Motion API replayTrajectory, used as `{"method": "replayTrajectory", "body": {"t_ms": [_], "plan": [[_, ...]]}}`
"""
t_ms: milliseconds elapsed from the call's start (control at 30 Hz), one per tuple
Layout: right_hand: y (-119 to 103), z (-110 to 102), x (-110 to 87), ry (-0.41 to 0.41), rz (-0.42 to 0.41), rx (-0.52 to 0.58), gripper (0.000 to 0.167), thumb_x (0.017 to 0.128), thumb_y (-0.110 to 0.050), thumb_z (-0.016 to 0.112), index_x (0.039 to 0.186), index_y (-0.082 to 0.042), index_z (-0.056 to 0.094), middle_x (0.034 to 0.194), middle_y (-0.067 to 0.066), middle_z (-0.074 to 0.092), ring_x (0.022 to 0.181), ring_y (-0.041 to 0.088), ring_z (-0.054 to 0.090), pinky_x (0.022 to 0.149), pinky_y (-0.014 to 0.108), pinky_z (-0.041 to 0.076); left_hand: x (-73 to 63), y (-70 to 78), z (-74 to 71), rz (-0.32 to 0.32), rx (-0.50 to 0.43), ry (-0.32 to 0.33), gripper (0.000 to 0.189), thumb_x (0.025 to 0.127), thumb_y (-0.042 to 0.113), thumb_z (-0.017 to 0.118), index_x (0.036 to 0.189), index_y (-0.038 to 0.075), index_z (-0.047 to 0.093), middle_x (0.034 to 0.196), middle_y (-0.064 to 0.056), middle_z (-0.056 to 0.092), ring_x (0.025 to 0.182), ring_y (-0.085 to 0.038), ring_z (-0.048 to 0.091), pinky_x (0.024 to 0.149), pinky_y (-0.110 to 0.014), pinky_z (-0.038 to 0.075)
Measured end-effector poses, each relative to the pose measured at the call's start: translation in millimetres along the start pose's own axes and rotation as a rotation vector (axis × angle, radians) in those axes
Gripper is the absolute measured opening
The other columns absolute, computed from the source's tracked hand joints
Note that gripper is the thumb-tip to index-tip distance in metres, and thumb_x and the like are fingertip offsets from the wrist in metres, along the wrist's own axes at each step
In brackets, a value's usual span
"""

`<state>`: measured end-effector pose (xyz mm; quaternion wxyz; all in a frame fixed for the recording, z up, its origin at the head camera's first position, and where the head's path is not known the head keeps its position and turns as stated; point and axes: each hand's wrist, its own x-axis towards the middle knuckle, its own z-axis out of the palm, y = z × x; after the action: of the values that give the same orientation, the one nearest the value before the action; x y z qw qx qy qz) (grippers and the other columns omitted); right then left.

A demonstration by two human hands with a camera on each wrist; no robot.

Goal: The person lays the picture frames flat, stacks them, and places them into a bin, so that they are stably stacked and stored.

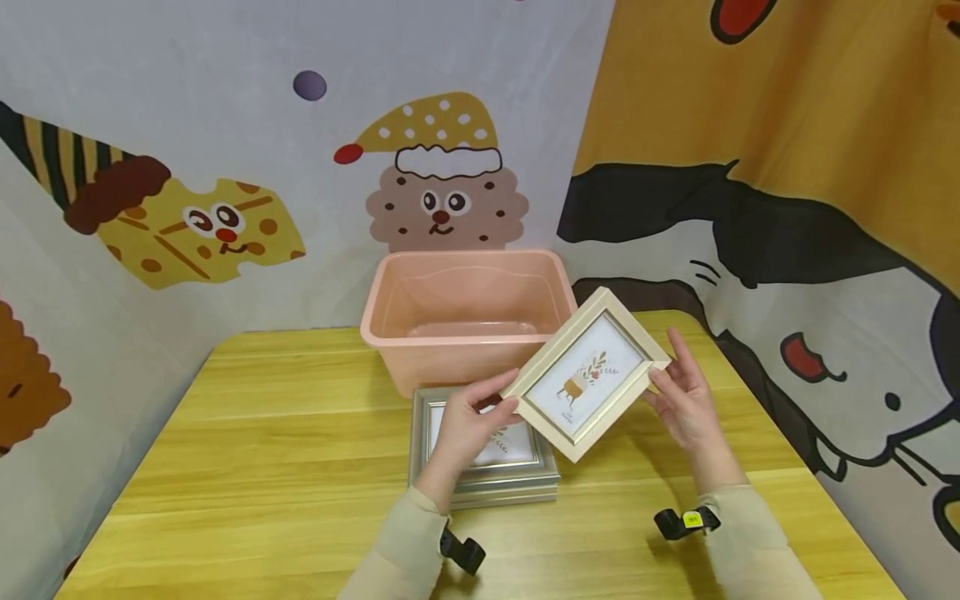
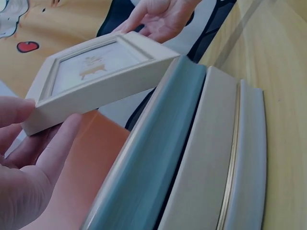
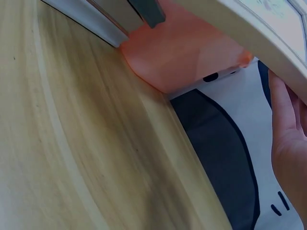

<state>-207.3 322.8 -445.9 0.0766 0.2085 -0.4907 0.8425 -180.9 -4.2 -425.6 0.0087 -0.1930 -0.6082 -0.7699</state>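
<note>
Both hands hold a cream picture frame [image 1: 536,398] tilted in the air, with a print of a plant in a brown pot facing up. My left hand [image 1: 467,427] pinches its left corner between thumb and fingers. At the opposite corner, my right hand [image 1: 684,404] has its thumb on the front edge and fingers behind. Below the left hand lies a stack of picture frames [image 1: 487,493], the top one silvery with a leafy print partly hidden by that hand. The left wrist view shows the stack's edges: a bluish frame [image 2: 158,143], a beige frame [image 2: 206,143] and a pale grey frame [image 2: 249,158].
Behind the stack, a pink plastic bin [image 1: 450,362] stands at the back of the wooden table [image 1: 262,467], its visible inside holding nothing. A cartoon-printed cloth [image 1: 247,83] hangs close behind and along both sides of the table.
</note>
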Motion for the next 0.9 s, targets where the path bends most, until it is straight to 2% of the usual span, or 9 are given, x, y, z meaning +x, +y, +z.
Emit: {"method": "replayTrajectory", "body": {"t_ms": [200,367,500,667,800,900], "plan": [[-7,4,1.7,-0.013,0.030,-0.129,0.064,0.099,0.016,0.041,0.156,-0.011,0.030,0.129,0.003,0.061,0.106,0.017,0.064,0.078,0.029,0.059,-1.7,4.8,-9.8,-0.011,-0.005,-0.032,0.039,0.089,-0.011,0.065,0.128,-0.012,0.059,0.117,-0.032,0.061,0.090,-0.025,0.065,0.076,-0.050,0.058],[-14,8,5.2,-0.075,0.060,-0.187,0.062,0.099,0.016,0.042,0.155,-0.009,0.034,0.129,0.003,0.060,0.104,0.016,0.064,0.076,0.028,0.059,-2.4,9.9,-16.7,-0.008,-0.009,-0.060,0.037,0.091,-0.009,0.064,0.128,-0.013,0.058,0.120,-0.031,0.060,0.092,-0.030,0.065,0.077,-0.059,0.054],[-20,12,7.3,-0.108,0.094,-0.278,0.060,0.098,0.015,0.045,0.153,-0.009,0.037,0.129,0.002,0.058,0.101,0.015,0.065,0.074,0.028,0.059,-1.9,13.0,-22.5,-0.012,-0.012,-0.088,0.037,0.093,-0.007,0.062,0.129,-0.012,0.058,0.121,-0.031,0.061,0.089,-0.028,0.067,0.077,-0.063,0.053],[-25,19,8.6,-0.119,0.137,-0.409,0.057,0.098,0.012,0.050,0.150,-0.011,0.045,0.129,-0.002,0.058,0.097,0.013,0.066,0.074,0.028,0.059,0.6,17.5,-31.5,-0.001,0.002,-0.095,0.036,0.093,-0.007,0.062,0.129,-0.013,0.058,0.118,-0.032,0.062,0.085,-0.023,0.070,0.074,-0.057,0.056],[-26,25,8.7,-0.128,0.181,-0.471,0.054,0.098,0.008,0.054,0.147,-0.013,0.050,0.127,-0.003,0.058,0.097,0.013,0.066,0.075,0.029,0.059,3.0,20.4,-40.4,0.016,0.020,-0.077,0.034,0.093,-0.007,0.063,0.126,-0.014,0.059,0.113,-0.030,0.064,0.082,-0.022,0.070,0.070,-0.047,0.060],[-27,30,7.8,-0.141,0.218,-0.500,0.053,0.098,0.005,0.056,0.147,-0.015,0.051,0.126,-0.004,0.058,0.097,0.013,0.065,0.075,0.029,0.060,3.7,22.7,-46.6,0.015,-0.004,-0.067,0.034,0.093,-0.009,0.062,0.125,-0.017,0.057,0.111,-0.030,0.065,0.081,-0.021,0.070,0.068,-0.044,0.061]]}}
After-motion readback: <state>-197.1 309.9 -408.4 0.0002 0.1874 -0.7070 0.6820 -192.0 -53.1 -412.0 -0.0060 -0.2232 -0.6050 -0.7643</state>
